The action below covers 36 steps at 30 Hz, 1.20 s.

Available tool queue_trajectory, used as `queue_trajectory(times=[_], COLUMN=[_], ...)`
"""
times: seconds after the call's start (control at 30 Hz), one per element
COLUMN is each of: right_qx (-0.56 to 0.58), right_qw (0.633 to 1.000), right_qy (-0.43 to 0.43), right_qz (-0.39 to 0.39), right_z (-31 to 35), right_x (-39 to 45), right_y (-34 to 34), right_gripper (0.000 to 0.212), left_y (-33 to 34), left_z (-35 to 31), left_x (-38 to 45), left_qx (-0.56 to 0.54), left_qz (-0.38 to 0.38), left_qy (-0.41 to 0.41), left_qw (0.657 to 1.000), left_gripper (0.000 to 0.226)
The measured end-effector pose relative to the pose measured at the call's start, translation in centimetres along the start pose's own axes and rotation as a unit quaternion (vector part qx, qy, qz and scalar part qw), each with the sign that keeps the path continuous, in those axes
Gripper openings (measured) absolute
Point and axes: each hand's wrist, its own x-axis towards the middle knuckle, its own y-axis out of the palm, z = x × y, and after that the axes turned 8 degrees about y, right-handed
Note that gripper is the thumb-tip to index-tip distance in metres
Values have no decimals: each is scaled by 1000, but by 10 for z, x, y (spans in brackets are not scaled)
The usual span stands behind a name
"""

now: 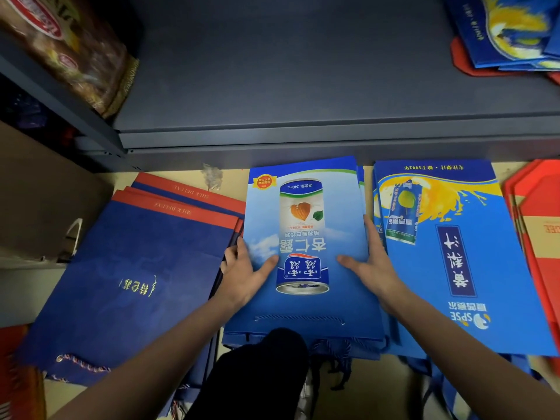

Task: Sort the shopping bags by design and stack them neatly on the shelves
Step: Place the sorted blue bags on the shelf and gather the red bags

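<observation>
A stack of light blue bags printed with a drink can (306,213) lies flat on the floor in front of the shelf. My left hand (245,274) grips its left edge, thumb on top and fingers wrapped under. On the right edge my right hand (371,265) does the same. To the left lies a pile of dark navy bags with red tops (136,262). A pile of blue bags with a yellow splash design (454,247) lies to the right, touching the middle stack.
A grey metal shelf (303,86) spans the top, with more splash-design bags (509,28) at its right end and a brown patterned bag (66,50) on the left. Red bags (536,225) lie far right. My dark-clad knee (260,374) sits below the stack.
</observation>
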Motion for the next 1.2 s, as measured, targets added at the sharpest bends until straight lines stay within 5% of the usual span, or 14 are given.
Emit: queue_trajectory(times=[0.2, 0.37, 0.5, 0.67, 0.83, 1.0, 1.1, 1.2], right_qx=[-58, -95, -111, -107, -33, -171, -99, 32], right_qw=[991, 969, 952, 931, 970, 976, 991, 992], right_qy=[-122, -227, -285, -342, -229, -120, -85, -17], right_qz=[12, 14, 21, -66, -69, -63, -4, 118], right_z=[18, 57, 92, 132, 147, 139, 123, 107], right_x=[-21, -40, -50, -36, 45, 111, 90, 56], right_y=[-1, -14, -54, -75, -59, -40, -45, -54], right_gripper=[77, 76, 67, 71, 64, 67, 87, 88], left_y=[2, 2, 0, -33, -80, -98, -98, -93], left_z=[11, -2, -33, -79, -98, -98, -86, -80], left_x=[-1, -23, -39, -8, 54, 96, 104, 109], left_qx=[-43, -261, -348, -285, -214, -186, -184, -71], left_qz=[-3, -30, -45, -121, -136, -106, -44, -2], left_qy=[10, 56, 134, 233, 233, 153, 154, 158], left_qw=[999, 963, 927, 922, 939, 965, 970, 985], left_gripper=[71, 42, 58, 79, 84, 81, 90, 113])
